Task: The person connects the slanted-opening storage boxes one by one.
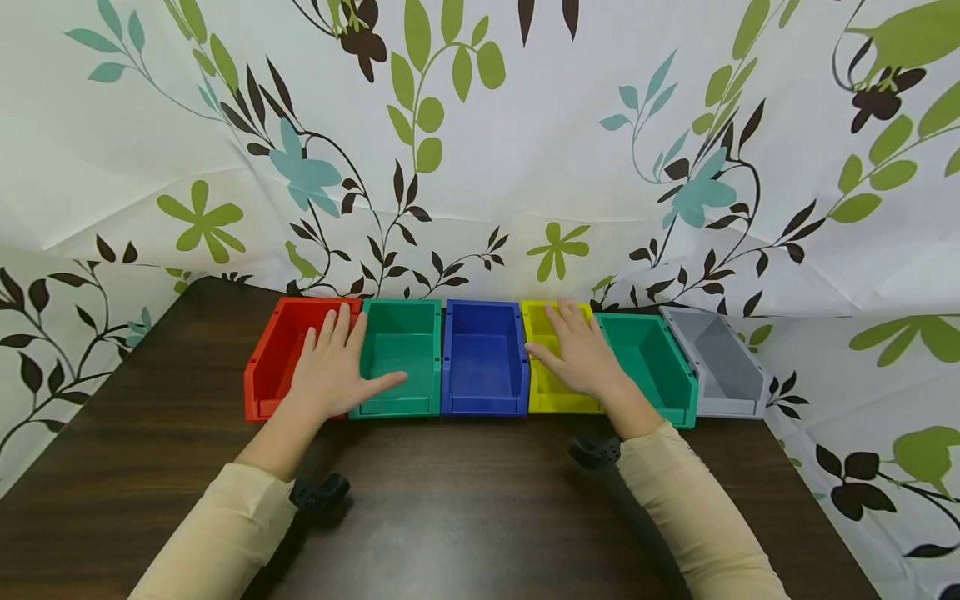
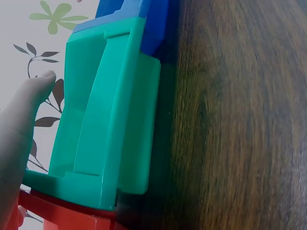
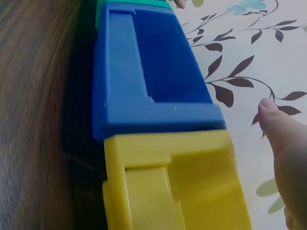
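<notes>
My left hand (image 1: 327,369) is spread over the red bin (image 1: 260,392) and the left green bin (image 1: 405,358), thumb pointing right. Its fingers are straight and hold nothing. In the left wrist view the thumb (image 2: 36,91) stands apart from the green bin (image 2: 103,110). My right hand (image 1: 577,350) hovers over the yellow bin (image 1: 562,403), fingers extended, thumb toward the blue bin (image 1: 486,358). In the right wrist view that thumb (image 3: 273,115) is beside the blue bin (image 3: 163,57) and yellow bin (image 3: 206,177), touching neither. The insides of the blue and green bins show no contents.
A second green bin (image 1: 648,367) and a grey bin (image 1: 723,358) continue the row at the right. The bins stand along the back of a dark wooden table (image 1: 465,508). Behind hangs a white leaf-patterned cloth (image 1: 510,150). Dark wristbands (image 1: 318,493) sit at both wrists.
</notes>
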`<action>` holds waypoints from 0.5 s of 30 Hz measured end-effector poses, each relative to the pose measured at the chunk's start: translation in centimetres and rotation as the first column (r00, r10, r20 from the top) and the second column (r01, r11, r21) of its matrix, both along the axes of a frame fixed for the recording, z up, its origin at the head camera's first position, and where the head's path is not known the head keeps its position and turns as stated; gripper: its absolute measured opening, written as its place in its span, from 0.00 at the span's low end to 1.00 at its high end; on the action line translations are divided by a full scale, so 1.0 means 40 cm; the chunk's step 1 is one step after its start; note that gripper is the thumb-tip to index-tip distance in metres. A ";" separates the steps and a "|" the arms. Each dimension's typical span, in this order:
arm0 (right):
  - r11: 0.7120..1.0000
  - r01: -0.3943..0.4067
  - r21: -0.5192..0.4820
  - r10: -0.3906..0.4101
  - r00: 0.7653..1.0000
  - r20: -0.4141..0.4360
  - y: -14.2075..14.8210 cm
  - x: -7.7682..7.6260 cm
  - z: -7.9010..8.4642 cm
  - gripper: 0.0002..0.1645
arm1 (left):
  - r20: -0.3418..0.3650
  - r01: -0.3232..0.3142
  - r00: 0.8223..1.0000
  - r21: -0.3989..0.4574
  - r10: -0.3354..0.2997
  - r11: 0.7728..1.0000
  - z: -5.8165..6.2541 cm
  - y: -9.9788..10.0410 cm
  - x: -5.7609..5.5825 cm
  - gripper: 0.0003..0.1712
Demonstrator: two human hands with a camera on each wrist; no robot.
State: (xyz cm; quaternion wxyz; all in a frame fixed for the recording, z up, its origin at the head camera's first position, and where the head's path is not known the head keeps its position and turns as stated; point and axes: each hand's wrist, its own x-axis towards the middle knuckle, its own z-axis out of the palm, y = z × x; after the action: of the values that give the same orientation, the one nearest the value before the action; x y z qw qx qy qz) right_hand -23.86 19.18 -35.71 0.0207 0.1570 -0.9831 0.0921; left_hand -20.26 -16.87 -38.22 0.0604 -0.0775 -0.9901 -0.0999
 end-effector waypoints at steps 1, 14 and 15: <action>1.000 -0.006 -0.001 0.006 1.000 0.001 -0.005 0.000 0.000 0.51 | 0.002 -0.002 1.000 0.002 0.002 1.000 0.000 -0.002 0.000 0.66; 0.998 -0.058 -0.033 0.059 0.998 0.027 -0.093 0.006 0.007 0.51 | 0.036 -0.013 0.999 0.017 0.013 1.000 0.009 -0.038 0.007 0.67; 0.997 -0.064 -0.030 0.065 0.998 0.026 -0.099 0.006 0.006 0.51 | 0.038 -0.014 0.999 0.015 0.014 1.000 0.010 -0.041 0.009 0.67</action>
State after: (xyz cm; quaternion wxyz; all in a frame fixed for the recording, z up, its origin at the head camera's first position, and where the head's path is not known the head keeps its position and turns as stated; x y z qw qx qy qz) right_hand -23.61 15.23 -35.47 0.0070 0.1870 -0.9762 0.1092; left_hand -19.92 -18.51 -37.83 0.0429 -0.0683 -0.9908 -0.1085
